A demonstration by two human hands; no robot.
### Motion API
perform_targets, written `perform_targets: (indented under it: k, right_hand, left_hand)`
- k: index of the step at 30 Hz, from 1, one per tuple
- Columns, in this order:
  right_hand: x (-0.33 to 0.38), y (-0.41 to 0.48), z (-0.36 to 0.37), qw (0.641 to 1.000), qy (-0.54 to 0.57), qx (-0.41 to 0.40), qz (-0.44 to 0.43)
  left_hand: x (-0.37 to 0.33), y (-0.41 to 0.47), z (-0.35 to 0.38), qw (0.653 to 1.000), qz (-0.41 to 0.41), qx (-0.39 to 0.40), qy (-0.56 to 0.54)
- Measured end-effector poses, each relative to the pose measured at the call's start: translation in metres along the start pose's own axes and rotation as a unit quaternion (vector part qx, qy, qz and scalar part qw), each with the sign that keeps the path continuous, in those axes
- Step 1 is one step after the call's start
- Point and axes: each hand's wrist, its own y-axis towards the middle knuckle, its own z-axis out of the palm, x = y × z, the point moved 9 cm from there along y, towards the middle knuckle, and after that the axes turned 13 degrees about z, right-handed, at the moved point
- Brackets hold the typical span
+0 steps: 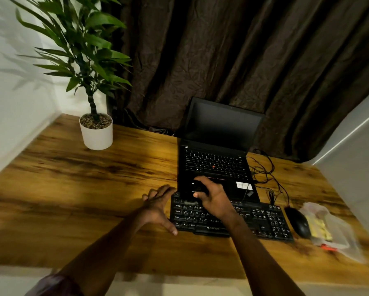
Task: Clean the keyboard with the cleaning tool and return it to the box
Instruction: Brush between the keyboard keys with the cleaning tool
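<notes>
A black external keyboard lies on the wooden table in front of an open black laptop. My right hand grips a small dark cleaning tool over the keyboard's upper left keys. My left hand rests with spread fingers against the keyboard's left end, thumb at its front corner. A clear plastic box with yellow contents sits at the right.
A black mouse lies between the keyboard and the box. Tangled black cables run behind the keyboard at the right. A potted plant in a white pot stands at the back left. A dark curtain hangs behind the wooden table.
</notes>
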Motion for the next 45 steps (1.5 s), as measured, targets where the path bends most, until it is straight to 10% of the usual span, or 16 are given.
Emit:
perform_targets:
  k: [45]
  right_hand:
    - [-0.072,-0.020,-0.072,0.996,-0.023,-0.038,0.075]
  left_hand:
    - [-0.004,-0.001,0.000,1.000,0.005,-0.003,-0.010]
